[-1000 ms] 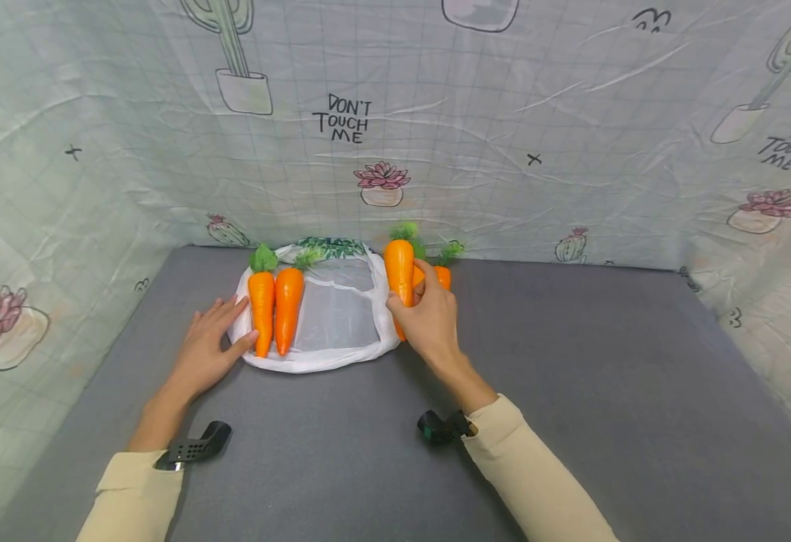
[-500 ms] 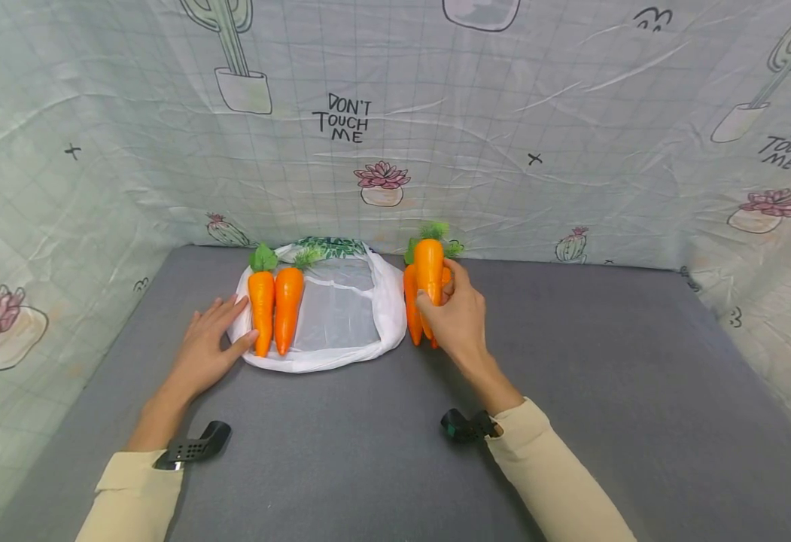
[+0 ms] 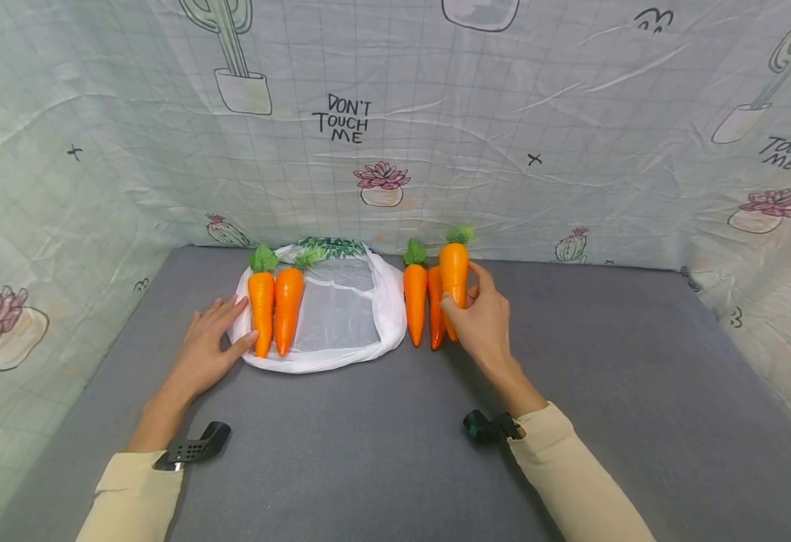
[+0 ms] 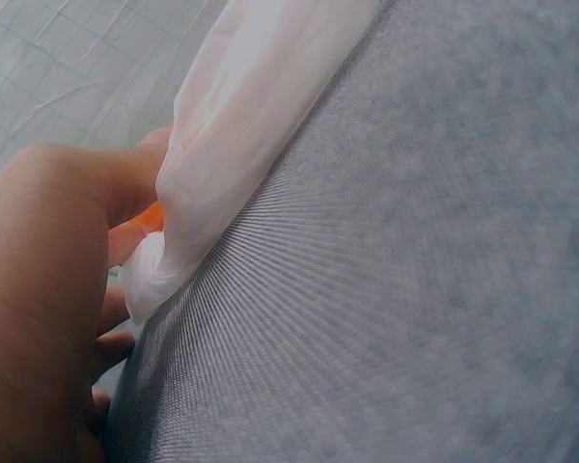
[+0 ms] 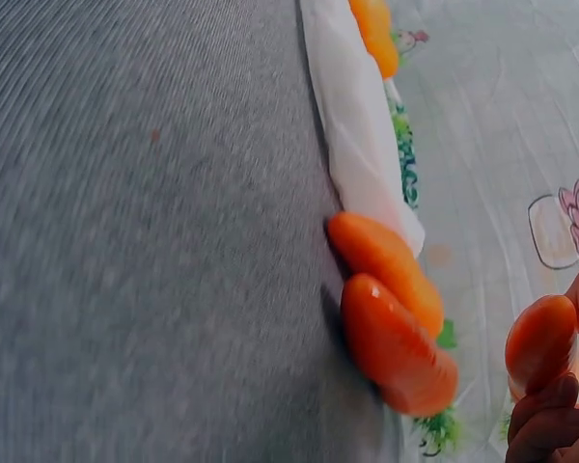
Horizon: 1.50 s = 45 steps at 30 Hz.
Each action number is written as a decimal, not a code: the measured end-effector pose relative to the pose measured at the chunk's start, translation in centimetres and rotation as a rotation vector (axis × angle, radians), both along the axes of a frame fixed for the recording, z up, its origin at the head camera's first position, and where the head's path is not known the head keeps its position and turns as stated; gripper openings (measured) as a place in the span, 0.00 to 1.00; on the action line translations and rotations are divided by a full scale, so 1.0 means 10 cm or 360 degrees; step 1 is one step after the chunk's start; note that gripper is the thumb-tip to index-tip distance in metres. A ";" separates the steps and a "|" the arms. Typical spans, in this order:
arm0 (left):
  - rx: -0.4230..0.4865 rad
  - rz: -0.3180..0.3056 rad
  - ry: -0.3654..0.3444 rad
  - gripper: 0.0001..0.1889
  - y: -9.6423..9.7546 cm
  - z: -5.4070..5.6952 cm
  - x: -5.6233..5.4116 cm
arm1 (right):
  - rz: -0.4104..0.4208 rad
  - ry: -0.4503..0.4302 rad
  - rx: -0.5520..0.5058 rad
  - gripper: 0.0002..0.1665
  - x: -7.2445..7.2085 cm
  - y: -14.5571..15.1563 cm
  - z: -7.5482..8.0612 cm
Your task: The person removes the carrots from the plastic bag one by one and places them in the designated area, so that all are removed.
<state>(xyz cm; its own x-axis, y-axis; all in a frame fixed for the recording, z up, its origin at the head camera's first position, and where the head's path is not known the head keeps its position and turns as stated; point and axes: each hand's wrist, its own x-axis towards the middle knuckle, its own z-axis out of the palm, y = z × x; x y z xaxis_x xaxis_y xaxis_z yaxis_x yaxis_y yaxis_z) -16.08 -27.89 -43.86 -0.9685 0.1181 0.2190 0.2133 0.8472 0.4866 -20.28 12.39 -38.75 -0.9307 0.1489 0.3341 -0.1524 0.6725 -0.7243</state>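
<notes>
An orange carrot [image 3: 454, 271] with a feathery green top is held by my right hand [image 3: 483, 316], between thumb and fingers. It is lifted just right of two carrots lying on the table, one with a leafy top [image 3: 415, 301] and one partly covered [image 3: 435, 305]. My left hand [image 3: 208, 350] rests with extended fingers at the left rim of a white plastic bag [image 3: 388, 301]. Its thumb touches the left carrot [image 3: 262, 309] in the bag; another carrot [image 3: 288, 309] lies beside that one. In the right wrist view the held carrot [image 5: 542, 338] hangs apart from the others.
The bag lies wide open on a grey table [image 3: 341, 452], its rim rolled outward. A patterned cloth [image 3: 476, 113] with cactus drawings hangs behind and along both sides. Grey tabletop extends to the right of the carrots.
My right hand has moved rightward with the carrot, from beside the bag's right edge past the two lying carrots, uncovering them. The left hand has stayed in place.
</notes>
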 end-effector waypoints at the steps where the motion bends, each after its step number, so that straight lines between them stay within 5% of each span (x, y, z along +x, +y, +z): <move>1: 0.0000 0.0001 0.0000 0.37 0.00 0.00 0.00 | -0.0003 -0.0006 0.0004 0.37 0.00 0.02 0.00; 23: -0.0013 0.0003 0.0020 0.37 0.00 -0.01 0.01 | -0.0086 -0.0042 0.0064 0.38 -0.03 0.25 -0.13; 45: -0.0017 0.0013 0.0022 0.38 0.02 -0.05 0.00 | -0.0004 -0.0182 0.0142 0.37 -0.10 0.33 -0.37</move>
<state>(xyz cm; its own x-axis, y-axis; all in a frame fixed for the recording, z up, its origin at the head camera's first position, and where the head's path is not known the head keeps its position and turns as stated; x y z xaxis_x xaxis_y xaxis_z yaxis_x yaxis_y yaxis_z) -16.04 -27.72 -44.35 -0.9663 0.1129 0.2314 0.2134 0.8541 0.4743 -21.31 15.67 -42.46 -0.9632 0.1259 0.2376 -0.0702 0.7351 -0.6743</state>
